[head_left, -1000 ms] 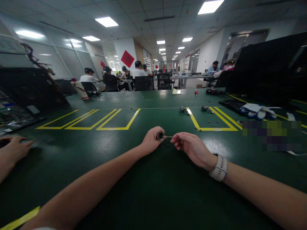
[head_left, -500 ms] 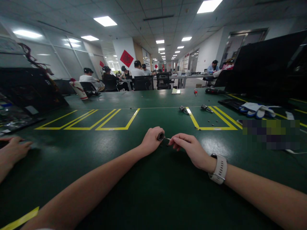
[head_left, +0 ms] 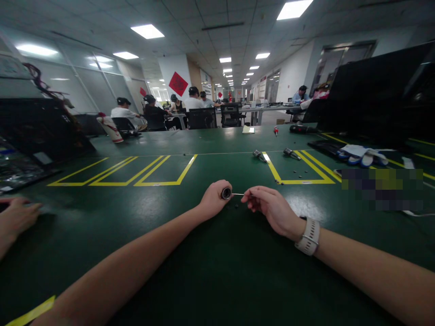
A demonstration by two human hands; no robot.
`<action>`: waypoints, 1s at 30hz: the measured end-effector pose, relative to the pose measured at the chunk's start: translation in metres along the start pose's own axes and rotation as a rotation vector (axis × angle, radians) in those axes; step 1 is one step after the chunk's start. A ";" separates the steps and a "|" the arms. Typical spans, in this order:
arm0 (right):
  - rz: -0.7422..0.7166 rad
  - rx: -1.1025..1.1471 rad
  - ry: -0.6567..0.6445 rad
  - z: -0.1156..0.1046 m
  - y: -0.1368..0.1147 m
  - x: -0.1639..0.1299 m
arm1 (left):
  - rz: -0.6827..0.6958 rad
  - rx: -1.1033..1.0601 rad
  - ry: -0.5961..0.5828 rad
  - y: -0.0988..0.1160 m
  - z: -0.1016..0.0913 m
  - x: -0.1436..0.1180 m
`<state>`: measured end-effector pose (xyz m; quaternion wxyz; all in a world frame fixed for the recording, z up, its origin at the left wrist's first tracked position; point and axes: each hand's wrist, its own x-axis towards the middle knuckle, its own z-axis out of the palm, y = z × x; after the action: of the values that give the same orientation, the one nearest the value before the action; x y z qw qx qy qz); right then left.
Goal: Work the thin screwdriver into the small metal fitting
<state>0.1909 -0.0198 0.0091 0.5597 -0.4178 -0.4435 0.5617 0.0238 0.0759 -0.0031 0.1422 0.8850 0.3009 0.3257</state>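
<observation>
My left hand (head_left: 214,199) is closed around a dark metal cylindrical part (head_left: 226,193), its round hollow end turned toward me. From the right, my right hand (head_left: 267,206) pinches a thin straight metal rod (head_left: 237,194), perhaps a hex key. The rod's far tip meets the side of the cylindrical part; whether it sits in a hole I cannot tell. Just below the rod, a tiny dark piece (head_left: 236,206) lies on the green table (head_left: 217,271).
Beyond my right hand lie two metal chuck-like parts (head_left: 259,156) and several tiny dark pieces (head_left: 295,171) near yellow tape. Gloves (head_left: 362,155) lie at right, a red-handled tool (head_left: 276,130) farther back. Another person's hand (head_left: 18,217) rests at the left edge.
The rod now lies nearly level, where it slanted before, and shows more of its length. My right hand has drawn slightly right. The cylindrical part's open end faces me more.
</observation>
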 end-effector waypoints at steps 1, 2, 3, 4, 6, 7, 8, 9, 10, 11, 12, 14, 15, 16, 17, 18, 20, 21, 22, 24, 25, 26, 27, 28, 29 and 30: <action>-0.035 -0.069 0.007 0.002 -0.001 -0.001 | -0.006 0.035 -0.004 0.000 0.000 0.000; -0.071 -0.143 0.002 0.003 -0.003 -0.003 | -0.012 0.073 -0.015 0.000 0.000 0.000; -0.102 -0.213 -0.011 0.004 -0.004 -0.004 | -0.014 0.113 -0.028 0.001 0.000 0.000; -0.126 -0.269 -0.029 0.004 -0.005 -0.005 | -0.012 0.151 -0.045 0.001 0.000 0.000; -0.141 -0.312 -0.059 0.004 -0.005 -0.006 | -0.001 0.191 -0.067 0.003 -0.001 0.000; -0.128 -0.289 -0.061 0.004 -0.005 -0.006 | 0.005 0.185 -0.069 0.003 -0.001 0.000; -0.104 -0.240 -0.055 0.003 -0.004 -0.005 | 0.009 0.163 -0.065 0.003 -0.001 -0.001; -0.073 -0.173 -0.048 0.001 -0.003 -0.004 | 0.011 0.131 -0.054 0.003 -0.001 -0.001; -0.041 -0.100 -0.046 0.000 -0.002 -0.003 | 0.010 0.093 -0.040 0.003 -0.001 -0.001; -0.008 -0.028 -0.048 -0.001 -0.001 -0.002 | 0.008 0.054 -0.023 0.003 -0.001 0.000; 0.027 0.037 -0.053 -0.003 0.000 -0.001 | 0.004 0.016 -0.011 0.003 -0.001 0.000; 0.087 0.132 -0.057 -0.006 0.002 0.002 | -0.009 -0.057 0.003 0.003 -0.001 0.000; 0.112 0.162 -0.054 -0.007 0.002 0.002 | -0.017 -0.090 0.001 0.004 -0.002 0.000; 0.131 0.180 -0.049 -0.008 0.003 0.003 | -0.025 -0.116 -0.005 0.004 -0.002 0.000; 0.138 0.188 -0.046 -0.008 0.003 0.003 | -0.033 -0.132 -0.011 0.004 -0.002 0.000; 0.135 0.187 -0.043 -0.008 0.003 0.003 | -0.041 -0.134 -0.014 0.005 -0.002 0.000; 0.112 0.169 -0.042 -0.006 0.002 0.002 | -0.050 -0.097 -0.011 0.005 -0.002 0.000; 0.097 0.154 -0.039 -0.006 0.002 0.002 | -0.050 -0.065 -0.010 0.005 -0.002 0.000; 0.085 0.138 -0.034 -0.005 0.002 0.001 | -0.043 -0.028 -0.013 0.005 -0.001 0.000; 0.077 0.112 -0.021 -0.003 0.001 0.000 | -0.015 0.046 -0.036 0.004 -0.001 0.000; 0.079 0.109 -0.015 -0.002 0.000 0.000 | 0.001 0.079 -0.052 0.003 -0.001 0.000; 0.084 0.115 -0.011 -0.002 0.000 0.000 | 0.014 0.104 -0.067 0.003 -0.001 0.000; 0.091 0.127 -0.008 -0.002 -0.001 0.000 | 0.023 0.122 -0.077 0.002 0.000 0.000; 0.098 0.141 -0.003 -0.002 -0.001 0.000 | 0.026 0.131 -0.082 0.001 0.000 0.000; 0.105 0.154 0.004 -0.002 -0.001 0.001 | 0.025 0.134 -0.082 0.001 0.000 0.000; 0.110 0.165 0.011 -0.003 -0.002 0.001 | 0.022 0.132 -0.079 0.000 0.000 0.000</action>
<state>0.1939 -0.0191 0.0102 0.5630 -0.3973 -0.3689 0.6238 0.0236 0.0756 -0.0032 0.0916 0.9079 0.3059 0.2716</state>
